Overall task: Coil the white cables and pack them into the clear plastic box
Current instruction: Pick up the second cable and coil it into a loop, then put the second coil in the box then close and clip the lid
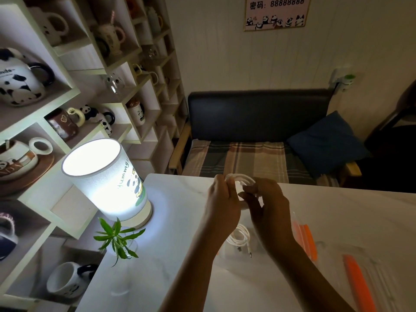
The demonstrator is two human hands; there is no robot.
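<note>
Obs.: you hold a thin white cable wound into a small coil (242,180) in the air, above and beyond the clear plastic box with orange side clips (304,235), which sits on the white tabletop (180,278). Your left hand (221,199) pinches the coil's left side, fingers curled round the loops. Your right hand (266,203) pinches its right side between thumb and fingertips; the remaining fingers are partly hidden, so their lay is unclear.

Second white cable, already coiled (239,238): lies below your hands, at or just inside the box's left edge. The transparent wall makes it hard to tell which. Its plug ends point toward you.

Procedure note, judged: the winding looks nearly finished. Keep the left pinch fixed as the anchor and let the right hand feed the last turn at the same loop size. Tuck the free end through or around the bundle, or it may spring open when released. Then lower it flat beside the first coil.

Appearance: glossy, round-section, several tight loops; the far end is not visible.
</note>
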